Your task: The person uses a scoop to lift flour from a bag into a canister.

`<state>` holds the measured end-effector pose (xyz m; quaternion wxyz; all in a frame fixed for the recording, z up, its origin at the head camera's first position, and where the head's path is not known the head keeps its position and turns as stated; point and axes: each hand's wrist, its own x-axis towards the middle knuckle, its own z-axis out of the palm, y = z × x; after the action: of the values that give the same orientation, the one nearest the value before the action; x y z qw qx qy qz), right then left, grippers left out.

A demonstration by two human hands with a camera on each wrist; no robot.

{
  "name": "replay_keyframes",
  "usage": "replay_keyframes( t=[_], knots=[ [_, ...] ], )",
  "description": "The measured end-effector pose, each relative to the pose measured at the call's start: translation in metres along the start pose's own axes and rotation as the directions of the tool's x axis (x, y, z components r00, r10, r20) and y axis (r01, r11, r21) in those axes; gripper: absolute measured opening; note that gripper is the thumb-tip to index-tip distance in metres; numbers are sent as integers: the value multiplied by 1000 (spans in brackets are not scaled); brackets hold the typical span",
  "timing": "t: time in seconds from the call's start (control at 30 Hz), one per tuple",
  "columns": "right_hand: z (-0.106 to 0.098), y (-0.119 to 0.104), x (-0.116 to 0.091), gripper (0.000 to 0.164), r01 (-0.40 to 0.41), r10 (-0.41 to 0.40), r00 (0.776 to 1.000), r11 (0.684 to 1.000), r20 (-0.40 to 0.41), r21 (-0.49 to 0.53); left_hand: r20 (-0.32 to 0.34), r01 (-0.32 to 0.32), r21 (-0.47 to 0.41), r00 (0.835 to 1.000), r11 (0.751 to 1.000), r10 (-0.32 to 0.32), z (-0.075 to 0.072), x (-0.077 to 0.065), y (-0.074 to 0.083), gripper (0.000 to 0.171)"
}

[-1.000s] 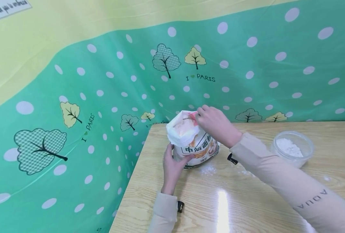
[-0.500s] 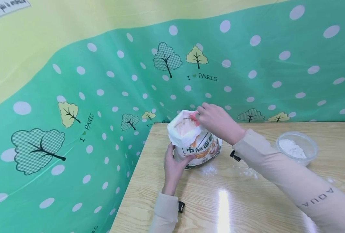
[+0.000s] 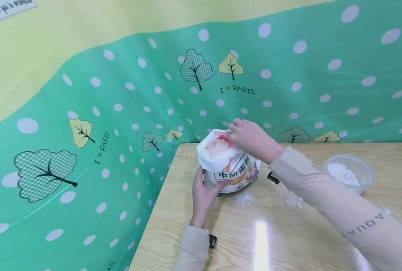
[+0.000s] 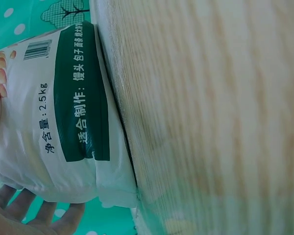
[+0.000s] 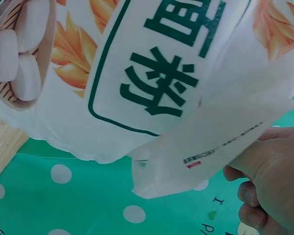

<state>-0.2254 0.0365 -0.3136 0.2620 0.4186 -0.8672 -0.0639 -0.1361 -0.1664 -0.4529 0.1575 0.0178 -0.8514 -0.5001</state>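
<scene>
A white flour bag [image 3: 243,174] with green lettering stands open-topped on the table, its rim folded outward and pale flour [image 3: 215,149] showing inside. My left hand [image 3: 203,194] grips the bag's lower left side, thumb across the front; in the left wrist view its fingers [image 4: 44,214] curve around the side. Above the bag's right rim, my right hand [image 3: 252,138] holds a red scoop [image 3: 223,138] that dips into the mouth with flour on it. The right wrist view shows curled fingers [image 5: 249,193] behind the bag's paper flap [image 5: 201,156]; the scoop is hidden there.
A clear plastic bowl [image 3: 368,171] partly filled with flour stands on the table to the right, beyond the right forearm. Spilled flour [image 3: 290,199] dusts the wooden tabletop [image 3: 241,241] near the bag. A green dotted cloth [image 3: 153,90] hangs behind and at the left.
The red scoop has shifted and tilted within the bag's mouth, and flour now lies on it. The left hand keeps its grip on the bag. The view has shifted slightly.
</scene>
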Motion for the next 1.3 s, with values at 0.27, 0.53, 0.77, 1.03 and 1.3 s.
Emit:
replay_keyframes(
  t=[0.27,0.53,0.77,1.03,1.3],
  knots=[
    [16,5,11,20,-17,-1,994,985,106,173,-1,6,2,1000,1000,-6,0,1,-1,90],
    [25,14,12,24,-150,55,976,873,211,464,-11,-13,4,1000,1000,13,0,1,-2,89],
    [28,15,12,16,-200,64,967,793,248,575,-11,-35,-2,999,999,35,2,1,-2,86],
    [28,15,6,30,-202,39,966,730,255,652,-5,-35,-5,999,999,35,3,0,-2,87],
    [29,16,3,33,-208,30,970,617,241,759,-28,-40,24,999,999,41,3,0,-1,86]
  ],
)
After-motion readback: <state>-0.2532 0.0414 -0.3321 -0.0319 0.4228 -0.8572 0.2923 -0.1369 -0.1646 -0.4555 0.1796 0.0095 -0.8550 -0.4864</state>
